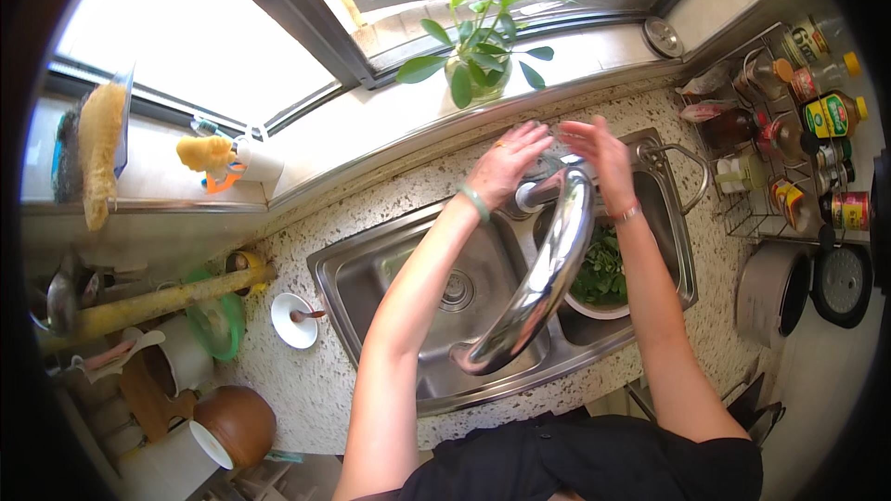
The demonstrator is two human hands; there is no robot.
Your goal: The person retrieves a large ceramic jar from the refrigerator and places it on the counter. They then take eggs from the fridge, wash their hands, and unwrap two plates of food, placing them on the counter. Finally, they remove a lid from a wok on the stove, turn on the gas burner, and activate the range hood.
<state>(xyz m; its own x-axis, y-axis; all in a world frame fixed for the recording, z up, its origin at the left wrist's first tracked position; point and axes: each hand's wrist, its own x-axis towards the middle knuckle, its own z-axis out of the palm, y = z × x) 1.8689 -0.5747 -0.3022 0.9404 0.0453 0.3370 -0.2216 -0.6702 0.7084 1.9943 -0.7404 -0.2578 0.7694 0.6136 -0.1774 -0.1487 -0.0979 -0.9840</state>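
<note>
My left hand reaches past the chrome faucet, its fingers stretched out at the back of the sink. On the other side of the faucet's upper end, my right hand faces it with spread fingers. Both are slightly blurred, and neither visibly grips anything. A clear, shiny thing shows between them; I cannot tell what it is or whether they touch it. In the right basin, a white bowl holds leafy greens, partly hidden by the faucet and my right arm. The left basin has a drain strainer.
A potted plant stands on the windowsill. Right of the sink are a wire rack of bottles and a pot. To the left sit a white dish with a small brown-handled tool and a brown round pot.
</note>
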